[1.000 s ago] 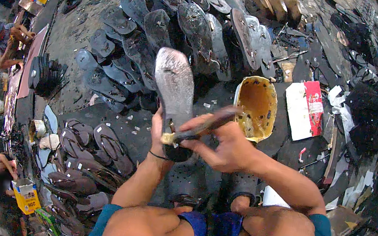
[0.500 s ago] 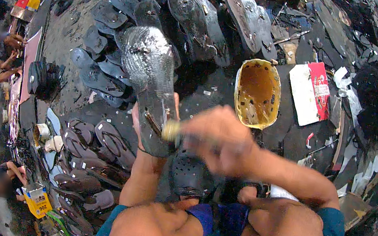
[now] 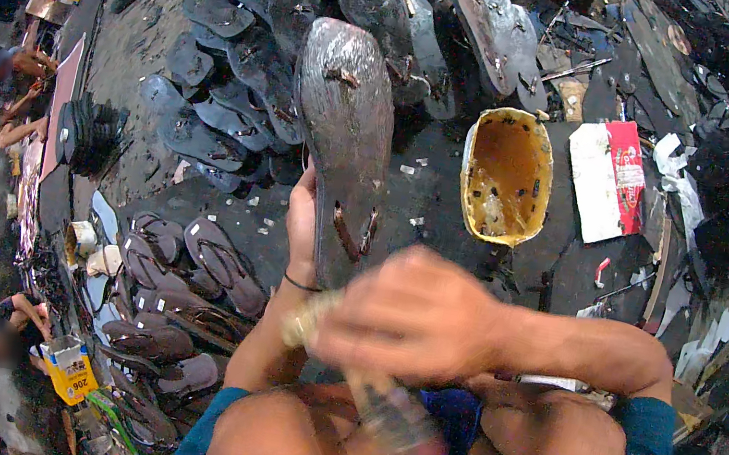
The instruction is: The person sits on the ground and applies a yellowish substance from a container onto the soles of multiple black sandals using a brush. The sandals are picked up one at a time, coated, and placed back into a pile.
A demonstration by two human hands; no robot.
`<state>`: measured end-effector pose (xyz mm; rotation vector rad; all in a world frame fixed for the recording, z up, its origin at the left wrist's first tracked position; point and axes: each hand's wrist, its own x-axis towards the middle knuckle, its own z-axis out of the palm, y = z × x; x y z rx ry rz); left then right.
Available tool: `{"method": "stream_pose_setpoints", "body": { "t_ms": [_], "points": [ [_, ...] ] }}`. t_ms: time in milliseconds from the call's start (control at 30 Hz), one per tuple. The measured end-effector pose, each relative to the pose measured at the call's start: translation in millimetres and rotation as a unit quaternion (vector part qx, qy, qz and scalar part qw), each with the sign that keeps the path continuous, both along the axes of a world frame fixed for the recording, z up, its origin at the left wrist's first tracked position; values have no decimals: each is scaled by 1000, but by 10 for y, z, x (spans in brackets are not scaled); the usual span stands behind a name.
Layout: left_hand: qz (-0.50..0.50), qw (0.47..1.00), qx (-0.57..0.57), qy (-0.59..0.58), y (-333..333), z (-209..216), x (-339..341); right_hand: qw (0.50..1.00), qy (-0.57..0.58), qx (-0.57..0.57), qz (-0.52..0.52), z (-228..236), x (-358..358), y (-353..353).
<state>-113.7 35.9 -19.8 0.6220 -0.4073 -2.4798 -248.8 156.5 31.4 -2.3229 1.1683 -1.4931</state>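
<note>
Holding dark sole [image 3: 345, 117] out front, with left hand [image 3: 303, 224] curled on its lower left edge. Gripping blurred brush-like tool [image 3: 306, 318] in closed right hand [image 3: 412, 316], near the sole's near end. Probably mid-coating; calls for a steady sole and unhindered stroke. Leaves dark floor [image 3: 438, 167] between sole and yellow-rimmed tub [image 3: 466, 172]; looks tighter at far end, overlapping piled soles [image 3: 269, 94] in view.

Dark brown sandal sole [image 3: 345, 117] in the left hand [image 3: 305, 222]; black-flecked yellow tub [image 3: 511, 156], red-and-white card [image 3: 605, 182] beyond the right [image 3: 416, 320].
</note>
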Motion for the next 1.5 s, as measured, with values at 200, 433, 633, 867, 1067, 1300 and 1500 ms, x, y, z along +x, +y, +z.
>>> {"method": "stream_pose_setpoints", "body": {
  "t_ms": [200,433,633,867,1067,1300,1500],
  "points": [
    [40,996,7,-83,-543,-180,-537,965,-19,257,42,-221,-144,394],
    [1,997,-53,-62,-1182,-946,-1879,885,-118,326,-312,-367,-528,695],
    [53,962,-198,-179,-441,-1278,-1260,865,-28,304,-398,-764,-820,799],
    [152,730,-389,-540,408,-1168,1175,818,242,277,-443,-1329,-1284,361],
    [270,553,-337,-713,-8,-1558,2503,758,102,491,-417,-994,-1252,505],
    [50,702,-440,-558,704,-875,1623,661,183,628,-368,-700,-1055,1134],
    [-220,574,-690,-382,690,-1101,919,735,-266,601,-168,-375,-862,844]
  ]
}}
